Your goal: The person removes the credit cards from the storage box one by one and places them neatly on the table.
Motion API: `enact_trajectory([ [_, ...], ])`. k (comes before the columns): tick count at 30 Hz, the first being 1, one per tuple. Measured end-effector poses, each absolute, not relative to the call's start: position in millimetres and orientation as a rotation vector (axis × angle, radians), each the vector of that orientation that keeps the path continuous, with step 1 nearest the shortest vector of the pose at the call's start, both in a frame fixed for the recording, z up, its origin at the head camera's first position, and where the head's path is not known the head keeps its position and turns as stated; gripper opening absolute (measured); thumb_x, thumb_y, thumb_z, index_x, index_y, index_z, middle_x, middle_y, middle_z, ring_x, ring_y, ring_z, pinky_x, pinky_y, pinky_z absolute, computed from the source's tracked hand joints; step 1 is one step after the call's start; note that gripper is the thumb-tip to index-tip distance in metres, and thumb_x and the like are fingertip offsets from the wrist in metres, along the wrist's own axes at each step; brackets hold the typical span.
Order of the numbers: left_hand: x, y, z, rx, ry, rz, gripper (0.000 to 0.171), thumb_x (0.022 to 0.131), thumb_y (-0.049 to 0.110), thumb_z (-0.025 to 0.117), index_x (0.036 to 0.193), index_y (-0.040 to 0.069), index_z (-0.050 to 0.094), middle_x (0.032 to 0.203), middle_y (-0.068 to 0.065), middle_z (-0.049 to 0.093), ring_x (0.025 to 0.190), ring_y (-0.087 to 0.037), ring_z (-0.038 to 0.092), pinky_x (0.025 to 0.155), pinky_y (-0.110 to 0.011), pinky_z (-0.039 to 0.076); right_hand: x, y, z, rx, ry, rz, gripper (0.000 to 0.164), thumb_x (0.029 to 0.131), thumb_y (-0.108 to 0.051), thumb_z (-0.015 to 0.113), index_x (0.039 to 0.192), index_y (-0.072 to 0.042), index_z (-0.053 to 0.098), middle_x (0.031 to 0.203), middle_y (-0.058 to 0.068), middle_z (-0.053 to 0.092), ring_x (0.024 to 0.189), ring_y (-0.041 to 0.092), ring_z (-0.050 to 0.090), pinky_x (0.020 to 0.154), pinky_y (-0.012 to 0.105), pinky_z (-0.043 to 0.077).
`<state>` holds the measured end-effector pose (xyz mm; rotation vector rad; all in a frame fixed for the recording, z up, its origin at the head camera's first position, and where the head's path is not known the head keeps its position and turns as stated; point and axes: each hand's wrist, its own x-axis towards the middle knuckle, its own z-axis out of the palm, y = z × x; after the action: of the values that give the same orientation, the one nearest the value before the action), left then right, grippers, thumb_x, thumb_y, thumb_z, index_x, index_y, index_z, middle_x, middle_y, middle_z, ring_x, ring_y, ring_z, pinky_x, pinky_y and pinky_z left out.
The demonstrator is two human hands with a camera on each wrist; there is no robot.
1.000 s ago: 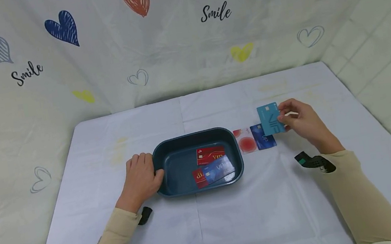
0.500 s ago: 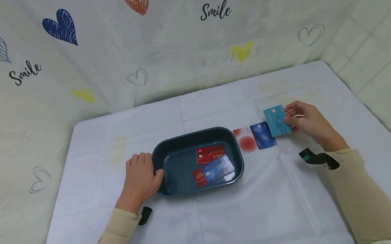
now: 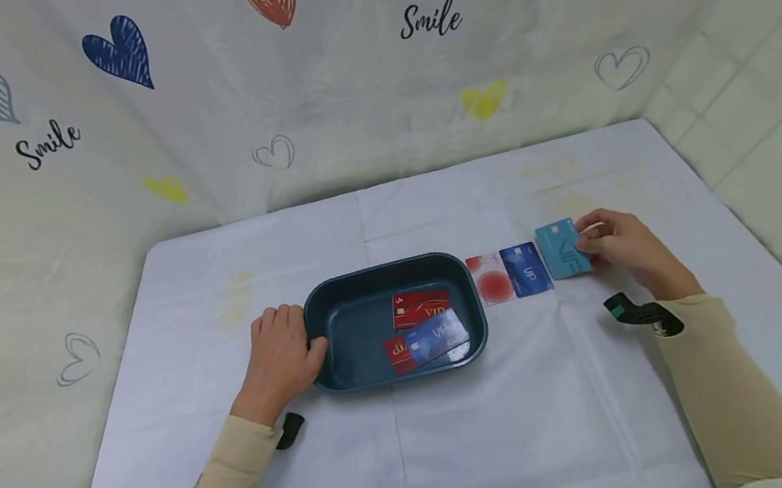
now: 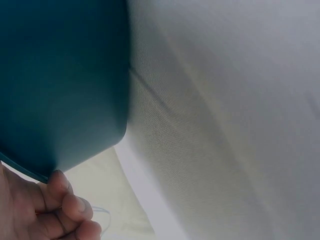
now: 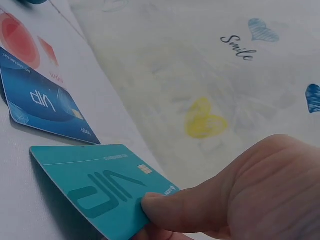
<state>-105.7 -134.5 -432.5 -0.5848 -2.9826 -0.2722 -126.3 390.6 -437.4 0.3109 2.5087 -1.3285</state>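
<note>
My right hand (image 3: 619,244) pinches a teal VIP card (image 3: 560,249) by its right edge, thumb on top, low over the table. In the right wrist view the teal card (image 5: 107,185) tilts, with a shadow beneath it. Just left of it lie a dark blue VIP card (image 3: 526,269) and a white card with a red circle (image 3: 493,279), side by side. My left hand (image 3: 283,360) grips the left rim of a dark teal tray (image 3: 359,385). Inside the tray are a red card (image 3: 419,308), and a lighter blue card (image 3: 439,338) partly covering another red card (image 3: 398,356).
A white cloth covers the table (image 3: 481,441). Behind it hangs a pale backdrop (image 3: 350,73) printed with hearts and "Smile". Dark straps sit at both wrists, below the hands.
My right hand has moved the teal card to the right and down, from overlapping the dark blue card to just beside it. The left hand and tray have stayed put.
</note>
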Motion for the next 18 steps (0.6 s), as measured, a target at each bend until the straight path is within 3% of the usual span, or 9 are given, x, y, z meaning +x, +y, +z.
enact_trajectory([
  [10, -106.1, -135.0, -434.3, -0.592, -2.942, -0.300, 0.017, 0.089, 0.020, 0.054, 0.087, 0.004, 0.049, 0.079, -0.010, 0.044, 0.079, -0.029, 0.039, 0.084, -0.046, 0.035, -126.7, 389.8, -436.7, 0.274, 2.509, -1.222, 0.047, 0.102, -0.021, 0.058, 0.140, 0.005, 0.048, 0.114, 0.017, 0.060, 0.080, 0.012, 0.061, 0.071, 0.026, 0.056],
  [18, -105.4, -134.9, -434.7, -0.590, -2.944, -0.307, 0.017, 0.089, 0.020, 0.055, 0.086, 0.005, 0.049, 0.078, -0.009, 0.044, 0.078, -0.028, 0.038, 0.084, -0.046, 0.035, -125.9, 389.7, -436.9, 0.267, 2.529, -1.139, 0.050, 0.100, -0.025, 0.060, 0.138, 0.005, 0.051, 0.120, 0.021, 0.063, 0.080, 0.012, 0.065, 0.071, 0.025, 0.055],
])
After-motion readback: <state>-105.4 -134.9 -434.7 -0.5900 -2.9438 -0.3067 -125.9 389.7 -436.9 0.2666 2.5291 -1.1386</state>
